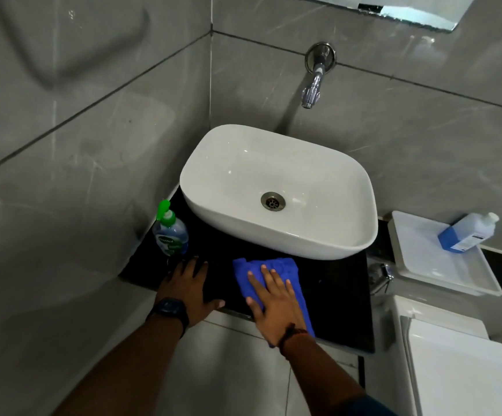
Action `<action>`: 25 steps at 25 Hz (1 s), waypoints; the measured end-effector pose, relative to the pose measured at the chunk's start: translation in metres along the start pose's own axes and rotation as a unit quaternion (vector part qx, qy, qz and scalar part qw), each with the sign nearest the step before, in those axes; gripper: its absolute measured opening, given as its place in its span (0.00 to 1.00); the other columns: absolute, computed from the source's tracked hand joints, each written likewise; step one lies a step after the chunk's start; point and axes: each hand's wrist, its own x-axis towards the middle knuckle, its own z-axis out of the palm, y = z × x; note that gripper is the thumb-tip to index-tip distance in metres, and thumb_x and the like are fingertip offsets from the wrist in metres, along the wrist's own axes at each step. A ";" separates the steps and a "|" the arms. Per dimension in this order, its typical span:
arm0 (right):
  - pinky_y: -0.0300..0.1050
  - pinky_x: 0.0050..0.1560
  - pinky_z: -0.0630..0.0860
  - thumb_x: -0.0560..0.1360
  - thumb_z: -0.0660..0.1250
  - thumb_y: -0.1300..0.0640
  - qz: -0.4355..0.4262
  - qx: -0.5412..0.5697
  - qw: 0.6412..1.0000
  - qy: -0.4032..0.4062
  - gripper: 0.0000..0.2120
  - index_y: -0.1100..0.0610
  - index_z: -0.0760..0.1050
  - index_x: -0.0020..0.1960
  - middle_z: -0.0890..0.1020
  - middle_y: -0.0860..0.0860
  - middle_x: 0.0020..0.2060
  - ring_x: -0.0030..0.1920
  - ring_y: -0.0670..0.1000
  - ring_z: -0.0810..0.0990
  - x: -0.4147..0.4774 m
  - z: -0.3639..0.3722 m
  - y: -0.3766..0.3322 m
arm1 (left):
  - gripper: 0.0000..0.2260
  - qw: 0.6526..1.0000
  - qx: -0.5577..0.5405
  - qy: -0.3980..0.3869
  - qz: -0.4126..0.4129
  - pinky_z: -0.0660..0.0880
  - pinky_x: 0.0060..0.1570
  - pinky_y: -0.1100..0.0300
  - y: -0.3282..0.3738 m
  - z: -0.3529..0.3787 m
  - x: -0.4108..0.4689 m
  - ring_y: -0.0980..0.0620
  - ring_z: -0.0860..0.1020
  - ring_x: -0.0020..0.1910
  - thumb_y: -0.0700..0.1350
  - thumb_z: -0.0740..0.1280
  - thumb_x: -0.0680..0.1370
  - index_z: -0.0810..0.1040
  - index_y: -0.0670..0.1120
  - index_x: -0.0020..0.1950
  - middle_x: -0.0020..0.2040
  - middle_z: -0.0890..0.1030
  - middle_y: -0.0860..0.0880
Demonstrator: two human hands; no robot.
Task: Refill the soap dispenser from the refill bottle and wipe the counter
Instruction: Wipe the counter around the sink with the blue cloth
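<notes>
A soap dispenser [170, 232] with a green pump stands upright on the black counter [334, 283], left of the white basin [276, 190]. My left hand [188, 286] lies flat on the counter just in front of the dispenser, fingers spread, holding nothing. A folded blue cloth [269, 268] lies on the counter in front of the basin, and my right hand [275, 298] presses flat on top of it. The refill bottle [466, 232], clear with blue liquid and a white cap, lies tilted in a white tray [442, 265] at the right.
A chrome tap [314, 82] juts from the grey tiled wall above the basin. A white toilet cistern [454, 361] sits at the lower right, below the tray. Tiled walls close in the counter at left and back.
</notes>
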 end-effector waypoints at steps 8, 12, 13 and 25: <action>0.57 0.74 0.42 0.80 0.47 0.43 0.256 0.013 0.966 0.019 0.27 0.44 0.44 0.76 0.45 0.51 0.78 0.77 0.54 0.43 0.004 -0.015 0.031 | 0.44 0.999 -0.005 -0.040 -0.003 0.59 0.70 0.43 -0.002 -0.002 0.002 0.42 0.51 0.75 0.70 0.64 0.66 0.52 0.52 0.75 0.77 0.51 0.48; 0.59 0.74 0.41 0.80 0.47 0.43 0.272 0.025 0.962 0.012 0.27 0.47 0.45 0.77 0.44 0.52 0.78 0.77 0.56 0.42 0.035 -0.009 -0.016 | 0.47 0.999 -0.028 -0.019 -0.001 0.57 0.72 0.45 -0.003 -0.002 -0.001 0.44 0.52 0.75 0.67 0.68 0.65 0.51 0.49 0.75 0.77 0.52 0.49; 0.59 0.74 0.40 0.80 0.47 0.44 0.270 0.024 0.963 0.009 0.27 0.47 0.45 0.77 0.45 0.53 0.78 0.77 0.56 0.42 0.041 -0.008 -0.026 | 0.48 0.999 -0.040 -0.013 -0.004 0.56 0.72 0.46 -0.002 -0.003 -0.002 0.45 0.52 0.75 0.66 0.69 0.64 0.50 0.49 0.75 0.77 0.53 0.49; 0.48 0.71 0.33 0.77 0.55 0.40 -0.107 0.017 0.993 -0.046 0.28 0.40 0.53 0.75 0.51 0.47 0.77 0.77 0.50 0.46 0.011 -0.008 -0.008 | 0.52 0.999 -0.016 -0.029 0.006 0.62 0.70 0.51 -0.016 -0.012 -0.003 0.45 0.55 0.74 0.66 0.72 0.60 0.51 0.50 0.75 0.76 0.54 0.48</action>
